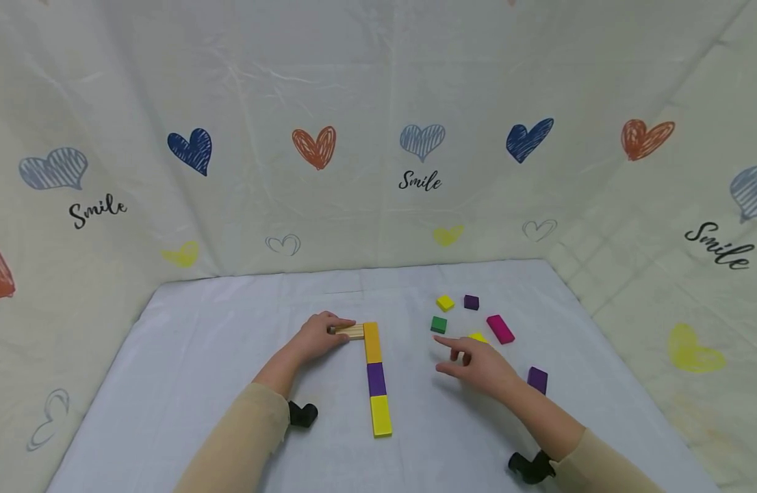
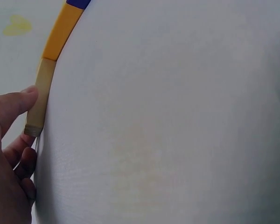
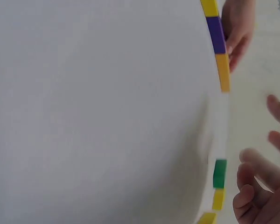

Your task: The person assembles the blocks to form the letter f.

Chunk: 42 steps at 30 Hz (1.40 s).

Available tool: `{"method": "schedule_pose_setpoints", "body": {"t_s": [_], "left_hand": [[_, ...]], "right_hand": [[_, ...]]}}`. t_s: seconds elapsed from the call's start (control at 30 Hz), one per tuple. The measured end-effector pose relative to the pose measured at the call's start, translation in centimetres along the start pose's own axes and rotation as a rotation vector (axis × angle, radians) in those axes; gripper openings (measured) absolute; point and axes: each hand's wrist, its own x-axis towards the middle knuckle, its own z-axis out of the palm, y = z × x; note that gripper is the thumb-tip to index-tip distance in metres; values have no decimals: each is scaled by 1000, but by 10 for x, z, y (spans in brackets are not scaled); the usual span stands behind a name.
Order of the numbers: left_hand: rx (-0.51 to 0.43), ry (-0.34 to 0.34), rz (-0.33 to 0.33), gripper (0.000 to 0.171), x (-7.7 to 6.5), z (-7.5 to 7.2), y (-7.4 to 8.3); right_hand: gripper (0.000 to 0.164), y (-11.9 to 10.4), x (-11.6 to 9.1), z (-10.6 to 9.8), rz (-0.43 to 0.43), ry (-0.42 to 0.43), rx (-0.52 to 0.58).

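My left hand [image 1: 317,337] pinches a plain wooden block [image 1: 354,332] between thumb and fingers, seen close up in the left wrist view. One end of this block [image 2: 41,98] meets the far end of a row. That row runs toward me: an orange block [image 1: 372,342], a purple block [image 1: 376,378] and a yellow block [image 1: 381,415], end to end. Above the cloth, my right hand [image 1: 477,366] holds nothing, with index finger and thumb extended and apart. Its index fingertip is near a green block [image 1: 439,324]. Behind the hand, a yellow block [image 1: 478,337] is partly hidden.
Loose blocks lie on the right: a small yellow one [image 1: 445,302], a dark purple one [image 1: 471,302], a magenta one [image 1: 500,329] and a purple one [image 1: 538,380] beside the right forearm. White cloth [image 1: 218,342] covers the table; a heart-printed sheet [image 1: 360,205] hangs behind.
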Motion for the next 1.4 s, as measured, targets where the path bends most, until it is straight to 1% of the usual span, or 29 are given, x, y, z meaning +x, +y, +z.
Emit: {"method": "schedule_pose_setpoints", "body": {"t_s": [0.13, 0.33, 0.53, 0.63, 0.83, 0.93, 1.03, 1.2, 1.4], "left_hand": [[-10, 3, -6, 34, -1, 0, 1], [-14, 12, -2, 34, -2, -2, 4], [-7, 16, -2, 34, -2, -2, 5], [-6, 18, -2, 34, -1, -2, 5], [-7, 20, -6, 34, -1, -1, 3], [-6, 20, -7, 34, -1, -1, 2], [-9, 20, -7, 34, -2, -1, 2], [-12, 22, -6, 34, -2, -1, 1], [-15, 14, -1, 34, -1, 0, -1]], "right_hand": [[62, 21, -11, -13, 24, 30, 0], [63, 49, -30, -31, 97, 66, -29], [68, 73, -48, -45, 93, 118, -82], [70, 84, -54, -50, 113, 131, -116], [77, 102, -61, -54, 211, 94, -151], [83, 107, -62, -55, 266, 65, -152], [86, 110, -61, -54, 304, 35, -153], [90, 112, -60, -50, 331, -6, -149], [98, 110, -58, -46, 372, -42, -132]]}}
